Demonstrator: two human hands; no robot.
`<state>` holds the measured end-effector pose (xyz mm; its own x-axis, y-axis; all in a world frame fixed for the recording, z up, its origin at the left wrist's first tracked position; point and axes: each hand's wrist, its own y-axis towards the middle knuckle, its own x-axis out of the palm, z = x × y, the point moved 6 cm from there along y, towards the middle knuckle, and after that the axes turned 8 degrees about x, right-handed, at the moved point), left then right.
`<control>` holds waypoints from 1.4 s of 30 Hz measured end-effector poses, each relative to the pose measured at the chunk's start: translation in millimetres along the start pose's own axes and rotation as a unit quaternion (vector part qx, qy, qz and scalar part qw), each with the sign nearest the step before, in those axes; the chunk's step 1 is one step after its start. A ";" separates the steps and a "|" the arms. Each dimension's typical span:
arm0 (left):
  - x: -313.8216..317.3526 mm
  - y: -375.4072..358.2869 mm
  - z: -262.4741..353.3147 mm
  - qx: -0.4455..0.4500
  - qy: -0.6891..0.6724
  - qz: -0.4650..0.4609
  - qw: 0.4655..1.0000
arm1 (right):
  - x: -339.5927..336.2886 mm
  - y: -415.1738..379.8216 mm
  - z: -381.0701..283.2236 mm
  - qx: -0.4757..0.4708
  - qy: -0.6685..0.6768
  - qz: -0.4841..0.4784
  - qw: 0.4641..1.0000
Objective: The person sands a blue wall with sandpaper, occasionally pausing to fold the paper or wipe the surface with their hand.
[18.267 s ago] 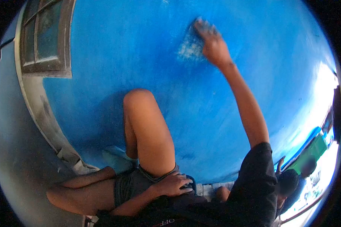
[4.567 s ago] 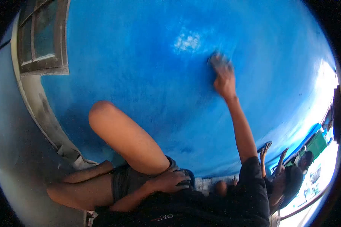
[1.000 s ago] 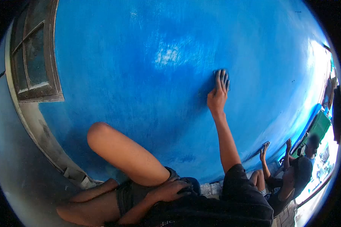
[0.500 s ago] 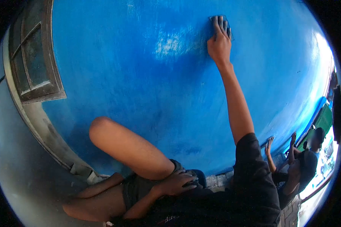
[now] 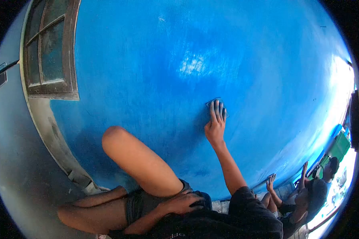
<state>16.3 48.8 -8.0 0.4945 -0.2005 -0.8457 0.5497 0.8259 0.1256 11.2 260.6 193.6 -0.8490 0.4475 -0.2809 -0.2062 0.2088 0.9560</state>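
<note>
Sanding sheet (image 5: 217,102): small, greyish, blue-dusted, pressed flat against blue wall (image 5: 267,59) under right hand (image 5: 215,125) fingers, below a pale scuffed patch (image 5: 192,65). Mostly hidden, only edges show.

Your right hand (image 5: 215,126) lies flat on the blue wall (image 5: 147,59) and covers nearly all of the sanding sheet (image 5: 216,102) beneath it; only a thin edge peeks past your fingertips, too little to tell its grit or material. Your left hand (image 5: 183,202) rests on your thigh (image 5: 147,167), its palm out of sight. The window (image 5: 48,51) is cut off by the round lens border at upper left, its panes too murky to see through. At lower right, a co-worker's hand (image 5: 271,183) presses the wall, whatever it holds too small to make out.
</note>
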 end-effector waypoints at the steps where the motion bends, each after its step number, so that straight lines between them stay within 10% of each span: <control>1: 0.3 -1.6 0.9 -0.010 0.002 -0.017 1.000 | 2.3 1.3 1.8 0.001 0.001 0.001 1.000; 19: 5.9 -0.1 0.7 0.042 0.005 0.029 0.999 | -52.2 241.1 -28.5 -0.095 -0.016 0.165 0.981; 23: 5.7 -0.9 0.1 0.020 0.017 0.017 1.000 | -16.9 184.3 -68.1 -0.165 -0.086 0.078 0.980; 28: 30.1 7.6 -15.6 0.079 0.034 0.069 0.994 | 62.6 -27.0 -74.8 -0.579 -0.229 -0.101 0.776; 30: 18.4 6.8 -19.9 0.096 0.071 0.109 0.987 | 73.8 -69.5 -52.1 -0.557 -0.053 -0.270 0.784; 42: 34.6 16.5 -26.1 0.098 0.056 0.072 0.991 | 61.2 -59.0 -70.7 -0.564 -0.078 -0.324 0.756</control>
<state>24.9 69.2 -48.7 0.5049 -0.0194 -0.8629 0.6042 0.7219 0.3374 -63.0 214.2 126.0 -0.3426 0.6840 -0.6441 -0.9121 -0.4064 0.0536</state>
